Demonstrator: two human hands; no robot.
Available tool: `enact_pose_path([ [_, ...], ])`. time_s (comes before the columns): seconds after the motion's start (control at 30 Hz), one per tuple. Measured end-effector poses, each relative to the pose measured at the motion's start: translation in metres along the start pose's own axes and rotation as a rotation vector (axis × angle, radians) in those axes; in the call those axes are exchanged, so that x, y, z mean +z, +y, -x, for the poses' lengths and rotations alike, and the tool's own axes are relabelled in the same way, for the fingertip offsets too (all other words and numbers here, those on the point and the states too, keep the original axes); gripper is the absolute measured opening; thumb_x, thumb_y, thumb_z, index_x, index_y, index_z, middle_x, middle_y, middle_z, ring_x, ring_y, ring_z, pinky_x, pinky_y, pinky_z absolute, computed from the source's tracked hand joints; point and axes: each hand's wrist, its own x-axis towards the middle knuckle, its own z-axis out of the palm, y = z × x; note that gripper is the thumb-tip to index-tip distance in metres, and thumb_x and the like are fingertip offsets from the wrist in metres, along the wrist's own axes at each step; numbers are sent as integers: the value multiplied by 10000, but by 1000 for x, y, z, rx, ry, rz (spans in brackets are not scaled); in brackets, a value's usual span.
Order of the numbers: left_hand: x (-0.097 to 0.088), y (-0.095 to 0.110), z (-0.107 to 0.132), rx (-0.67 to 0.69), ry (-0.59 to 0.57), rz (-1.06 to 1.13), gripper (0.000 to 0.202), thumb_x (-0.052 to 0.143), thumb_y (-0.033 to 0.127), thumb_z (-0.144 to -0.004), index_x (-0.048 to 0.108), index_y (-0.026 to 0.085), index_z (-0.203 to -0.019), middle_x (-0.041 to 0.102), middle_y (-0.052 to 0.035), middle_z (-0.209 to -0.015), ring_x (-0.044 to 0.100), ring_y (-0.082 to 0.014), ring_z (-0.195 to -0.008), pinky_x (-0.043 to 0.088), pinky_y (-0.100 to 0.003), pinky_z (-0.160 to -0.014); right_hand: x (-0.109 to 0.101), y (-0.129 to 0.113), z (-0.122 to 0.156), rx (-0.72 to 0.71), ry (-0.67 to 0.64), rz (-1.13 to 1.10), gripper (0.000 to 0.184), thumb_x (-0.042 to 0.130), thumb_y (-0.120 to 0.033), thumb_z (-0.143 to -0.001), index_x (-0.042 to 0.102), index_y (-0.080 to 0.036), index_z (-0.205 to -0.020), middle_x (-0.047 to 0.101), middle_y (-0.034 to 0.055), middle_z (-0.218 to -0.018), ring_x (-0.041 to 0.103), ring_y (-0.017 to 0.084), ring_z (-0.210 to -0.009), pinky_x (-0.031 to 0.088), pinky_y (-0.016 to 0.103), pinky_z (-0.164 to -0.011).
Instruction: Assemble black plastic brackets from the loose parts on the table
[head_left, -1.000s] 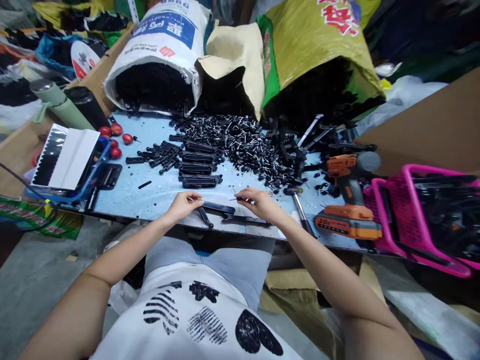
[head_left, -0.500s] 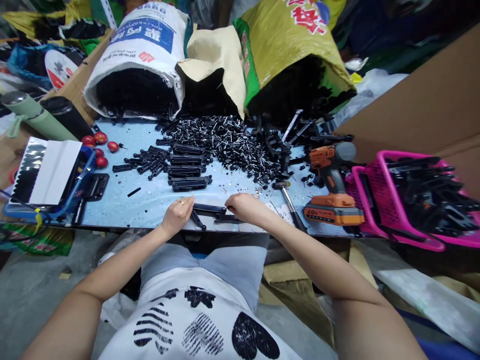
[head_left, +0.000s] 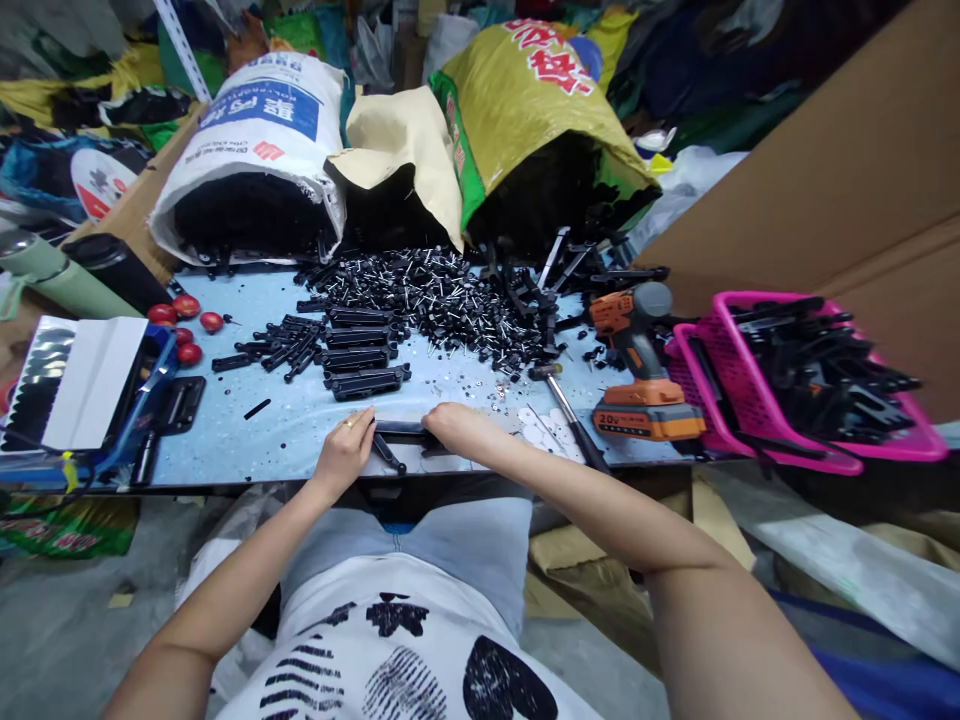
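Observation:
Near the table's front edge, a long black plastic bar (head_left: 400,428) lies level between my two hands. My left hand (head_left: 347,452) pinches its left end with thumb and fingers. Closed round the right end is my right hand (head_left: 456,430), its fingertips partly hidden behind the knuckles. A thinner black arm (head_left: 390,457) slants down from beside the left fingers; whether it is joined to the bar I cannot tell. Just beyond the hands is a stack of similar black bars (head_left: 367,382), with loose smaller black arms (head_left: 289,343) to its left.
Small black parts with metal pins (head_left: 450,300) are heaped at the back, before open sacks (head_left: 251,165). To the right are a hammer (head_left: 574,420), an orange cordless drill (head_left: 637,365) and a pink basket (head_left: 757,385). Red fruits (head_left: 189,354) and a blue tray (head_left: 161,365) sit left.
The camera view has shifted, so the table's contents appear further left. Both hands keep their hold on the black bar, with only slight movement of the right fingers.

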Motion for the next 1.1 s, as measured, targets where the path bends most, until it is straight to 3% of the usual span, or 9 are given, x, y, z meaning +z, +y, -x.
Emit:
enact_pose_path([
  [0.1,-6,6,3,-146,10,4,353,434,303,-932,508,139,-1236,657,-127,-1073,655,-181,-899,521,-302,-803,13,5,7,32,119,-80,170,533,-117,-855,652,-106,-976,681,124,-885,647,233,-882,484,287,-745],
  [0.17,-11,14,7,-296,-45,-62,348,435,385,-921,589,128,-1097,680,-109,-920,658,-185,-793,506,-296,-738,21,1,7,20,299,-194,260,521,-247,-895,609,-121,-1105,668,127,-984,625,226,-952,488,302,-789],
  [0.23,-14,27,11,-423,-202,-153,363,433,442,-904,647,150,-880,670,-75,-740,652,-196,-709,480,-292,-682,31,-10,0,-49,498,-307,390,458,-351,-931,520,-143,-1255,611,134,-1163,573,208,-1071,469,315,-877],
  [0.3,-13,42,12,-497,-404,-219,358,449,443,-884,661,172,-787,676,-70,-701,657,-210,-693,456,-286,-651,42,-24,-14,-138,620,-360,456,409,-398,-945,452,-163,-1332,516,141,-1309,525,203,-1140,445,342,-933],
  [0.37,-8,55,11,-540,-546,-265,337,448,411,-872,681,175,-804,700,-91,-755,669,-232,-720,445,-290,-642,54,-35,-30,-204,651,-379,459,396,-402,-948,456,-165,-1336,502,141,-1323,525,207,-1125,444,364,-933],
  [0.43,-1,64,7,-589,-607,-310,363,419,387,-876,695,159,-821,708,-123,-784,675,-252,-734,441,-301,-638,64,-40,-43,-222,655,-425,445,390,-388,-952,477,-157,-1324,553,132,-1258,532,196,-1096,444,354,-933],
  [0.57,7,67,1,-648,-619,-332,420,382,388,-891,708,127,-845,707,-160,-793,678,-271,-748,439,-313,-639,77,-39,-52,-198,691,-549,405,383,-362,-960,491,-208,-1319,577,91,-1233,513,167,-1124,416,340,-966],
  [0.73,4,57,5,-637,-569,-334,427,410,449,-884,703,150,-803,709,-148,-775,678,-279,-736,431,-314,-629,80,-39,-51,-163,715,-633,385,376,-338,-966,498,-235,-1316,578,67,-1250,518,153,-1135,408,322,-968],
  [1.1,12,56,3,-629,-529,-342,402,428,425,-877,712,143,-842,706,-162,-777,673,-284,-747,430,-323,-652,80,-44,-56,-89,711,-582,369,395,-342,-958,559,-213,-1262,599,82,-1135,526,163,-998,414,317,-909],
])
